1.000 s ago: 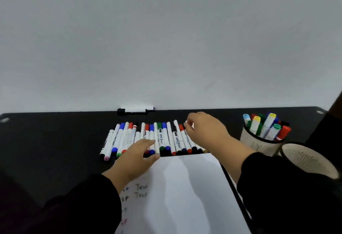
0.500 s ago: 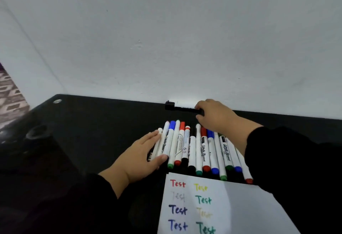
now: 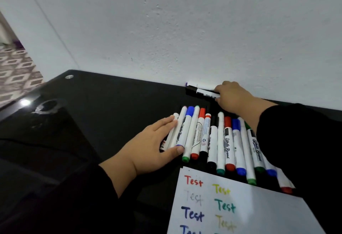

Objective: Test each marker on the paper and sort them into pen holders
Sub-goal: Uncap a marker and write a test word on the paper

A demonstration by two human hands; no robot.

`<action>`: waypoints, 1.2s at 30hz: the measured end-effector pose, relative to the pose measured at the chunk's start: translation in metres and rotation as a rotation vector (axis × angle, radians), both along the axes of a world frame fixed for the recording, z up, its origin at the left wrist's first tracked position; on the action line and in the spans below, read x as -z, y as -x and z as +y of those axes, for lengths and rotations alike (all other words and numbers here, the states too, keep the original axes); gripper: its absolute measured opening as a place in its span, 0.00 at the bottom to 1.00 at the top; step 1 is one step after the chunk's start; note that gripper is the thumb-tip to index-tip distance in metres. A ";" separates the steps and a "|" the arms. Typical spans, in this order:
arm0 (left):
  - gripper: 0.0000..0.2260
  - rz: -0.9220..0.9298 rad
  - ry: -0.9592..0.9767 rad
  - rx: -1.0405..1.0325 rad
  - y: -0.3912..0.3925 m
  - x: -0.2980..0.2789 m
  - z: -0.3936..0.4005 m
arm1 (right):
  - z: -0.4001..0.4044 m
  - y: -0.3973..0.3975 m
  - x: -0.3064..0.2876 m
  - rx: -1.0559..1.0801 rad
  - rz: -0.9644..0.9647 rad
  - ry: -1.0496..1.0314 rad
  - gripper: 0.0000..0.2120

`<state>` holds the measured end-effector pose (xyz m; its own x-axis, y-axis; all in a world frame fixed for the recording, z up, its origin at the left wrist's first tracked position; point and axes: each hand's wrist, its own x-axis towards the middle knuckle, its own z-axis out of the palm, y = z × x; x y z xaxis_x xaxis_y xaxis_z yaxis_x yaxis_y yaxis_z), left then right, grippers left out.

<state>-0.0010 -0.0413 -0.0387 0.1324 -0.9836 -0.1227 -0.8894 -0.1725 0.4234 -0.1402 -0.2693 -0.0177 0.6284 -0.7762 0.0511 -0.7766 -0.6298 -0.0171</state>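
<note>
- The paper (image 3: 240,206) is lying nearest, its far edge touching the row's lower ends, so a picked marker needs only a short trip to be tried; "Test" is already showing in red, blue, green, yellow and a faint grey (that faint one likely a dying marker).
- The row of markers (image 3: 218,141) is lying side by side on the black table (image 3: 111,104), between paper and wall — colours readable at a glance.
- The left hand (image 3: 153,146) is resting flat against the row's left end, fingers straight along the outermost marker and thumb at its lower tip, gripping nothing; it seems to be keeping the row from rolling apart.
- The right hand (image 3: 233,98) is reaching past the row to the wall, fingers curling onto the black-capped marker (image 3: 205,93) lying crosswise there, apparently to take it for testing; another marker is lying just behind it.
- The pen holders are not showing here.
</note>
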 end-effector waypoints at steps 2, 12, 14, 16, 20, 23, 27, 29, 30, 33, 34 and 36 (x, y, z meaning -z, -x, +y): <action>0.40 0.000 0.011 0.002 -0.001 0.002 -0.001 | 0.001 0.001 0.001 -0.002 -0.009 -0.007 0.17; 0.31 0.006 0.068 -0.040 0.001 0.000 0.003 | 0.048 0.023 -0.026 -0.056 -0.190 -0.021 0.13; 0.29 0.017 0.105 -0.072 0.006 -0.007 0.007 | 0.065 0.033 -0.039 -0.063 -0.206 -0.059 0.12; 0.28 0.065 0.152 -0.127 0.015 -0.016 0.014 | 0.084 0.044 -0.054 -0.070 -0.227 -0.075 0.11; 0.26 0.207 0.270 -0.198 0.042 -0.032 0.037 | 0.127 0.071 -0.079 -0.057 -0.260 -0.136 0.11; 0.25 0.357 0.292 -0.247 0.065 -0.041 0.063 | 0.158 0.092 -0.090 -0.015 -0.272 -0.241 0.11; 0.23 0.486 0.290 -0.288 0.096 -0.049 0.101 | 0.201 0.116 -0.093 -0.011 -0.289 -0.338 0.08; 0.21 0.516 0.297 -0.344 0.107 -0.050 0.119 | 0.225 0.128 -0.094 0.009 -0.321 -0.379 0.08; 0.20 0.519 0.284 -0.368 0.112 -0.050 0.127 | 0.236 0.133 -0.094 0.015 -0.330 -0.398 0.08; 0.17 0.537 0.219 -0.440 0.123 -0.048 0.146 | 0.265 0.153 -0.087 0.025 -0.404 -0.481 0.07; 0.15 0.558 0.204 -0.462 0.126 -0.048 0.152 | 0.275 0.159 -0.084 0.043 -0.464 -0.531 0.06; 0.12 0.611 0.178 -0.470 0.130 -0.046 0.162 | 0.288 0.169 -0.075 0.094 -0.651 -0.656 0.06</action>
<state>-0.1306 0.1209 0.0074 0.4985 -0.8532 -0.1535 -0.3413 -0.3560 0.8700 -0.3091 0.0190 0.0569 0.5628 -0.8210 -0.0957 -0.5360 -0.2744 -0.7984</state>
